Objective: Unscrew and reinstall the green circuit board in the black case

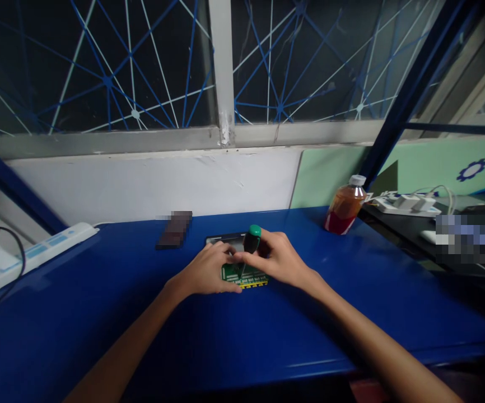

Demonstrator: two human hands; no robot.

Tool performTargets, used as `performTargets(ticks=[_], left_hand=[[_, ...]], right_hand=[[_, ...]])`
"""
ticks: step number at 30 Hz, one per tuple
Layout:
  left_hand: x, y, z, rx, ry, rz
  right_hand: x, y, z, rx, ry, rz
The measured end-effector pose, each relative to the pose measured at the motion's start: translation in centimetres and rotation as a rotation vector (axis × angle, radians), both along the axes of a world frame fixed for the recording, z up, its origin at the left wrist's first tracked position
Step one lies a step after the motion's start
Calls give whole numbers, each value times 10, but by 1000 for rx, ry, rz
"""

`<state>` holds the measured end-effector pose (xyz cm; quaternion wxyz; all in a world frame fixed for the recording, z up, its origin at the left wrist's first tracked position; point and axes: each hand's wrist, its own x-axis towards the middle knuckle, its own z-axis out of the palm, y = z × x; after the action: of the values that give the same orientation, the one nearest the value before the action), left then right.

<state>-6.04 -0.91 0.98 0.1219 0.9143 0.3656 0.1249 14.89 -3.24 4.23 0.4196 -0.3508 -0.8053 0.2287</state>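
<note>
Over green PCB (251, 274), R hand (283, 258) w/ screwdriver (252, 242).

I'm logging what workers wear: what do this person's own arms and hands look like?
The left hand and right hand wear no gloves. The left forearm and right forearm show no sleeve, watch, bracelet or marking. Some fingers are hidden, so rings can't be ruled out.

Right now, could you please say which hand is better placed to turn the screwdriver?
Probably the right hand: it holds the screwdriver by its handle, while the left hand touches the green board.
</note>
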Motion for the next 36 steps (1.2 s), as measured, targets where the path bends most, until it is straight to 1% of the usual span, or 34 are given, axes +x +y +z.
performTargets(ticks=[3,6,9,12,15,18,24,31,36], left_hand=[[-2,1,1,11,-21,-10],[-2,0,8,-12,-95,-30],[1,-4,18,-100,-216,-65],[5,-8,22,-218,-318,-111],[7,-9,19,-255,-353,-79],[7,-7,15,-232,-351,-54],[7,-6,12,-157,-340,-64],[5,-6,12,-166,-350,-67],[3,-3,10,-167,-345,-62]], right_hand=[[-1,0,-1,-13,-4,5],[-1,0,-2,-34,-15,3],[-1,1,-2,-39,-18,-20],[-1,1,-3,-35,-17,-28],[-2,-1,-2,-45,-26,-13],[-3,-2,-1,-56,-32,-1],[-2,-1,0,-77,-34,21],[-1,0,2,-65,-69,51],[-1,-1,2,-65,-48,79]])
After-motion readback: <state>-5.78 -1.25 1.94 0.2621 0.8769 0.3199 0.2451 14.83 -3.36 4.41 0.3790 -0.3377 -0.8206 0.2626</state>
